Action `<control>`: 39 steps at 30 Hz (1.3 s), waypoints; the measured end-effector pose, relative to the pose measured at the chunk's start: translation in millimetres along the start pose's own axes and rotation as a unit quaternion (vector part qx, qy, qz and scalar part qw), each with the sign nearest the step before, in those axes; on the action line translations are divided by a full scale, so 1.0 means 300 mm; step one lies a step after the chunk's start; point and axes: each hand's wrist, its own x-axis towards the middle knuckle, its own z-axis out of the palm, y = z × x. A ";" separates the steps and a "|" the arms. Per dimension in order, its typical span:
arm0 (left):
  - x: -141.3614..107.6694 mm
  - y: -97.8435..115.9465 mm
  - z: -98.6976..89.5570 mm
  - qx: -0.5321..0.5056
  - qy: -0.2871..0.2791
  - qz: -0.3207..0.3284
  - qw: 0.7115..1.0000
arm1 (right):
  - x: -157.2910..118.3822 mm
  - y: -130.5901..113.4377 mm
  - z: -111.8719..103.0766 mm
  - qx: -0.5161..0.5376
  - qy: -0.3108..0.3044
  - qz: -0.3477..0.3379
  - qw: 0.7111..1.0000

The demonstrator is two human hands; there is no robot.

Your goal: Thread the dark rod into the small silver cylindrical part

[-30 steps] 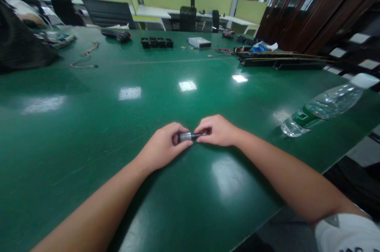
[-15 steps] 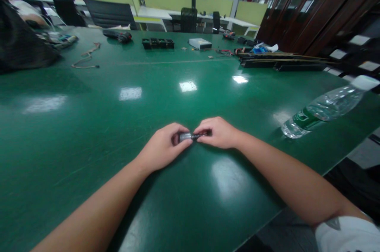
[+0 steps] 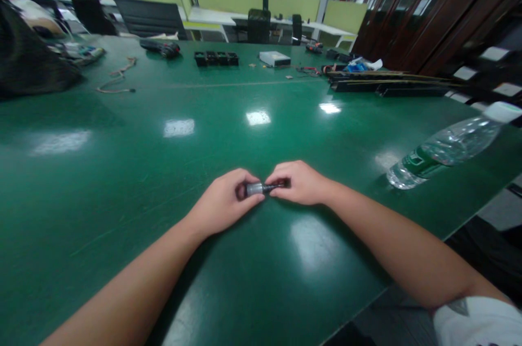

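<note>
Between both hands, just above the green table point(image 3: 261, 259), is a small silver cylinder point(image 3: 255, 189) with a thin dark shaft point(image 3: 269, 187) running out of its right end. Its exact kind is too small to make out. My left hand point(image 3: 224, 200) is closed round the cylinder, thumb below and fingers above, hiding its left end. Thumb and fingers of my right hand point(image 3: 299, 183) pinch the dark shaft, and the fingers cover its far end. Only a small gap separates the fingertips of the two hands.
A clear water bottle point(image 3: 444, 153) with a green label stands at the right. Along the far side lie a black slotted part point(image 3: 216, 59), a white box point(image 3: 274, 59), a cable point(image 3: 118, 75) and dark strips point(image 3: 367, 84). A dark bag point(image 3: 32, 57) sits at the far left.
Both hands keep their grip and place almost unchanged. The view has shifted only very slightly.
</note>
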 end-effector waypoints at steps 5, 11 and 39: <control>0.000 0.001 0.003 0.002 0.001 -0.001 1.000 | 0.003 0.001 0.016 0.001 0.016 -0.012 1.000; 0.001 -0.001 0.006 0.000 -0.003 -0.003 1.000 | 0.002 0.006 0.017 -0.004 0.017 -0.017 1.000; -0.004 0.001 0.003 -0.003 -0.011 -0.010 1.000 | -0.021 0.018 -0.028 -0.007 0.003 0.002 1.000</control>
